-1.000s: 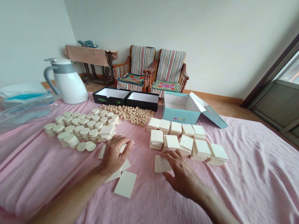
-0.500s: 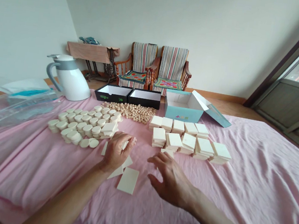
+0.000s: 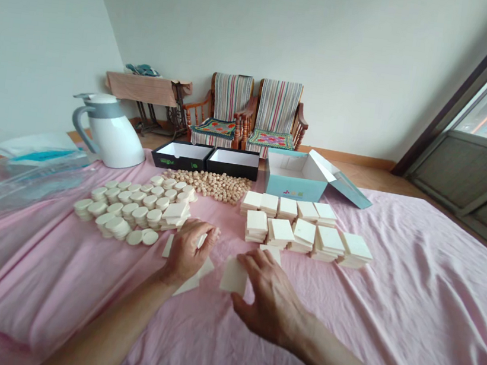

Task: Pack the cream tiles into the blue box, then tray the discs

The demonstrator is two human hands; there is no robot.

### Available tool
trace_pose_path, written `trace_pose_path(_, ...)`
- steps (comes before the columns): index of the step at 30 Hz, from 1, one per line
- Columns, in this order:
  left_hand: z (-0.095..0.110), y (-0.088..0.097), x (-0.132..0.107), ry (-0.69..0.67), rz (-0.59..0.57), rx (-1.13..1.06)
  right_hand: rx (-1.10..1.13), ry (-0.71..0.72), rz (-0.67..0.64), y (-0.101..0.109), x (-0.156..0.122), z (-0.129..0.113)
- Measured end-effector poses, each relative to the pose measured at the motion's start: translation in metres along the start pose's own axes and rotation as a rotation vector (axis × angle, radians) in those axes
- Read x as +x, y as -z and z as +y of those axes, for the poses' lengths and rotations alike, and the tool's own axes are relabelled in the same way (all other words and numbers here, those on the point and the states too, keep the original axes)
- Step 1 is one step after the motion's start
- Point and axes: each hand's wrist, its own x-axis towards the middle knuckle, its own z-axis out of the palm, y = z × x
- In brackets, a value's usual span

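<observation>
Cream-coloured and thin, probably wood: the square tile [image 3: 232,275] is at the right hand [image 3: 273,297], between the two hands and over the pink cloth [image 3: 186,342]. Whether it touches the cloth I cannot make out.

Right fingers: grasping this tile by its edges, fingertips at the far side, thumb at the near side. Left fingers: curled inward, thumb close to the forefinger. Something pale shows inside the curl; I cannot tell whether the left hand [image 3: 189,250] grips it or merely covers it. Loose tiles [image 3: 187,285] lie flat and overlapping beside that hand, and another tile [image 3: 276,254] lies just beyond the right knuckles, partly hidden.

Handling, as judged: light, stiff, dry, unlikely to slip. Corners may chip, and bending could snap so thin a piece. Best hold is at opposite edges, without flexing; one lying flat on soft cloth probably lifts more easily if tipped up at one edge.

Surroundings: square stacks [image 3: 304,233] stand in two rows beyond the right hand; round discs [image 3: 150,201] sit in piles to the left. Farther back, wooden beads [image 3: 225,187] lie heaped before two black boxes [image 3: 231,168], next to an open blue box [image 3: 290,187].
</observation>
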Motion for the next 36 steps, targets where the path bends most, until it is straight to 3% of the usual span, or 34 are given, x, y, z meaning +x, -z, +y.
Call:
trace_pose_path(6, -0.001, -0.001, -0.001, -0.091, -0.014, 0.002, -0.101, -0.049, 0.130, 0.018, -0.003, 0.033)
trace_pose_path(10, 0.014, 0.003, -0.002, -0.186, -0.032, 0.034, -0.098, -0.066, 0.203, 0.019, -0.008, 0.050)
trace_pose_path(13, 0.038, 0.002, -0.003, -0.200, -0.161, 0.014, -0.094, -0.154, 0.284, 0.015, -0.013, 0.065)
trace_pose_path(16, 0.060, -0.008, -0.004, -0.113, -0.348, -0.019, -0.090, -0.202, 0.303, 0.008, -0.017, 0.077)
trace_pose_path(20, 0.066, -0.029, -0.008, -0.011, -0.489, -0.084, -0.073, -0.229, 0.311, -0.002, -0.020, 0.081)
trace_pose_path(26, 0.056, -0.044, -0.011, 0.086, -0.435, -0.128, -0.048, -0.203, 0.285, -0.004, -0.021, 0.073)
trace_pose_path(36, 0.064, -0.036, -0.013, 0.086, -0.401, -0.241, 0.062, -0.167, 0.244, 0.002, -0.026, 0.064)
